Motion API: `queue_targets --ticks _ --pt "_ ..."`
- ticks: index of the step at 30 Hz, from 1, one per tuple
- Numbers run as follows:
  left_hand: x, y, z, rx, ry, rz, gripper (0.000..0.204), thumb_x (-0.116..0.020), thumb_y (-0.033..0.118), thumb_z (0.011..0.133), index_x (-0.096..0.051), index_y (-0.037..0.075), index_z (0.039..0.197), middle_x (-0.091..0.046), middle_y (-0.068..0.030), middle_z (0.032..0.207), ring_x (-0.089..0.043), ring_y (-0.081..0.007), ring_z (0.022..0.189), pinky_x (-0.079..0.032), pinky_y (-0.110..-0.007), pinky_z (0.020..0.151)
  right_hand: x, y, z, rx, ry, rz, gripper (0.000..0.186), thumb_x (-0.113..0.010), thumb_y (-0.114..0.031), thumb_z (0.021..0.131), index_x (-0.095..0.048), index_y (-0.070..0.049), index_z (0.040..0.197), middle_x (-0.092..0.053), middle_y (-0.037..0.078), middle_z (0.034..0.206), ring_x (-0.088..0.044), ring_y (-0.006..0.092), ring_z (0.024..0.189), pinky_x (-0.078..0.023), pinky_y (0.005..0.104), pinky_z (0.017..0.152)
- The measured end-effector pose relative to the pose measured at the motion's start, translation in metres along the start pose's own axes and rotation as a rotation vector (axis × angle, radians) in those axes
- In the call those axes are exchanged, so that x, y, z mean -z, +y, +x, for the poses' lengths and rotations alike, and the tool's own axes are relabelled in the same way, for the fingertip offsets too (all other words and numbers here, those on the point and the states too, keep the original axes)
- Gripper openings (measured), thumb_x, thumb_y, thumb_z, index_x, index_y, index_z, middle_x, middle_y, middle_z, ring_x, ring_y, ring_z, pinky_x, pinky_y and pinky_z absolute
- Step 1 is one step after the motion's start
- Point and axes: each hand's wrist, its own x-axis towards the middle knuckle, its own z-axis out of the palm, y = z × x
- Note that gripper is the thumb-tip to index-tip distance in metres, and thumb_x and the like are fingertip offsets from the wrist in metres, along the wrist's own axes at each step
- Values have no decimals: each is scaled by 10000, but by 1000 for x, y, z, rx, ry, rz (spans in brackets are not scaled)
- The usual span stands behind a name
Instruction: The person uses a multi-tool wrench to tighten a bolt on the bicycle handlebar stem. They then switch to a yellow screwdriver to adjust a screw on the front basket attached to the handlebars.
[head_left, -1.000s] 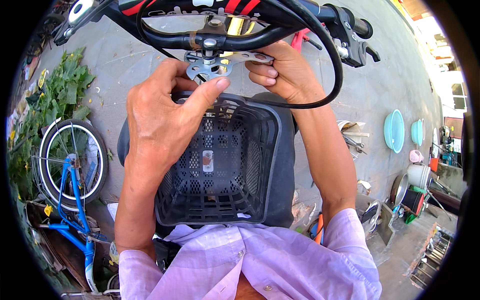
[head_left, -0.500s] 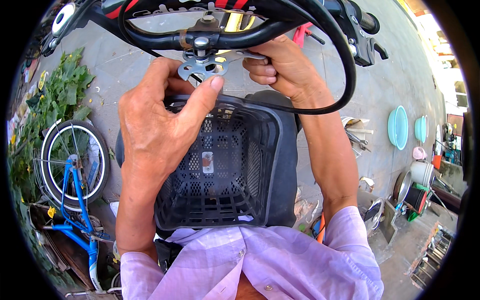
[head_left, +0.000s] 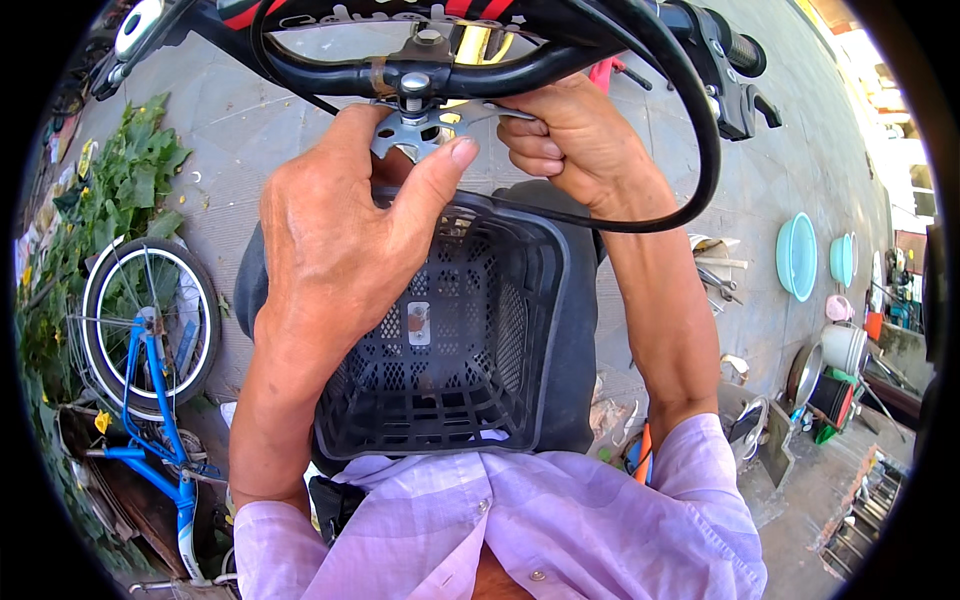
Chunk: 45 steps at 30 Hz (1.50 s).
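A flat silver spanner [head_left: 402, 133] with cut-out openings lies below a bolt [head_left: 413, 84] under the black handlebar [head_left: 490, 76]. The fingers of my left hand [head_left: 335, 225] curl behind its left end, and the thumb reaches along its near edge. My right hand [head_left: 570, 140] is closed around the spanner's right end, the index finger and thumb near the bar. Below my hands, a black plastic basket [head_left: 548, 330] rests against my lap, with a small metal plate [head_left: 419, 323] on its far inner wall. Part of the left fingers is hidden.
A black cable [head_left: 708, 120] loops over my right wrist, and a brake lever [head_left: 755, 105] is at the bar's right end. On the left, a blue bicycle [head_left: 150, 380] lies beside leafy plants [head_left: 130, 160]. Turquoise basins [head_left: 797, 256] and metal tools [head_left: 712, 270] are on the right.
My left hand has shifted slightly right and up, with its fingers now behind the spanner's left end. The spanner has turned a little. My right hand keeps its grip.
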Motion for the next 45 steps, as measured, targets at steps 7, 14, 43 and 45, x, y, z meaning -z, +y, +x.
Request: queue_targets --ticks 7,14,43,45 --pt "3 -1 1 -30 -34 34 446 -738 340 826 -649 -52 1018 -669 -146 668 -670 -262 586 -522 -365 569 -2 -5 -5 -23 62 -16 122 -618 -81 906 -647 31 943 -601 24 681 -378 -14 404 -243 165 314" --pt "5 -2 2 -7 -74 -10 464 -729 342 830 -644 -66 1032 -676 -163 690 -674 -272 602 -522 -369 577 -8 -5 -13 -14 97 8 125 -631 -83 903 -667 26 953 -624 38 711 -403 -2 422 -269 180 331" --pt "13 -13 4 44 -141 -213 468 -747 292 820 -627 -57 1107 -693 -176 825 -682 -225 757 -536 -331 682 -37 -10 -48 -14 376 -80 262 -582 -191 948 -597 61 1018 -416 -21 554 -349 42 370 -281 213 332" --pt "18 -11 6 109 -229 -252 526 -745 267 844 -586 -83 1203 -685 -153 945 -645 -166 881 -530 -291 748 -36 -7 -51 -4 385 -67 267 -589 -197 948 -593 58 1027 -417 -26 568 -346 33 386 -275 205 342"
